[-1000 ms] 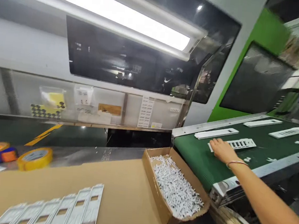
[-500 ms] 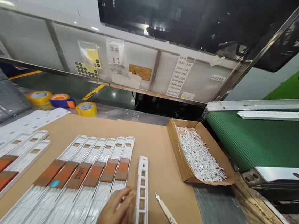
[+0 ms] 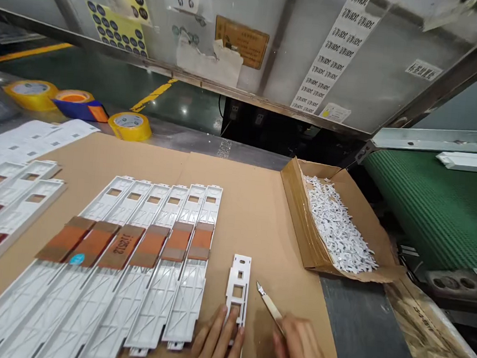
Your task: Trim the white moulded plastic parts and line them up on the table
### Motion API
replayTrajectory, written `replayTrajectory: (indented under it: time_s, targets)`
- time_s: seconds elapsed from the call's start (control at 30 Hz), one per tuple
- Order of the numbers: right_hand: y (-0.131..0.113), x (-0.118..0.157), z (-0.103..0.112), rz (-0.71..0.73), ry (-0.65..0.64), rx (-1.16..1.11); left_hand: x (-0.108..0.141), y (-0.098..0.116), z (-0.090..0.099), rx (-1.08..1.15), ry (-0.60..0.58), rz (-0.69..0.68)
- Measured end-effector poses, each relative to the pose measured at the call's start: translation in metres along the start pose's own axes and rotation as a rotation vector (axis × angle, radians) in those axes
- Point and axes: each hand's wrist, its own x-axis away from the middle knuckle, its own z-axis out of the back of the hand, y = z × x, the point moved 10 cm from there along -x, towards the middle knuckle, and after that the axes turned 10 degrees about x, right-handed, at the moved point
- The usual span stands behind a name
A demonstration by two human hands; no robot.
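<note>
On the cardboard-covered surface (image 3: 256, 214), beside a row of white plastic frames (image 3: 185, 308), a single white frame (image 3: 237, 285) lies with its long axis running straight away from the person. The left grip (image 3: 216, 341), open, presses its near end; the right grip (image 3: 301, 351), just right of it, clenches a craft knife (image 3: 269, 310) angled toward the frame.
</note>
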Motion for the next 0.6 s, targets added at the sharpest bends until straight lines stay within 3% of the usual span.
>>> replayTrajectory:
  time_s: [0.1, 0.2, 0.37, 0.47, 0.6]
  targets:
    - [0.042, 0.002, -0.022, -0.266, 0.011, 0.119, 0.0, -0.008, -0.002, 0.044, -0.012, 0.128]
    - [0.046, 0.003, -0.04, -0.267, -0.037, 0.114, -0.01, -0.01, -0.005, 0.082, -0.025, 0.141]
    - [0.055, -0.002, -0.036, -0.327, -0.083, -0.033, -0.024, -0.01, -0.006, 0.071, -0.037, 0.135]
    - [0.048, -0.02, -0.032, -0.263, -0.175, -0.181, -0.023, -0.005, -0.006, 0.059, -0.037, 0.129]
    - [0.026, -0.05, -0.022, -0.049, -0.2, 0.012, -0.02, -0.002, -0.004, 0.071, 0.02, 0.154]
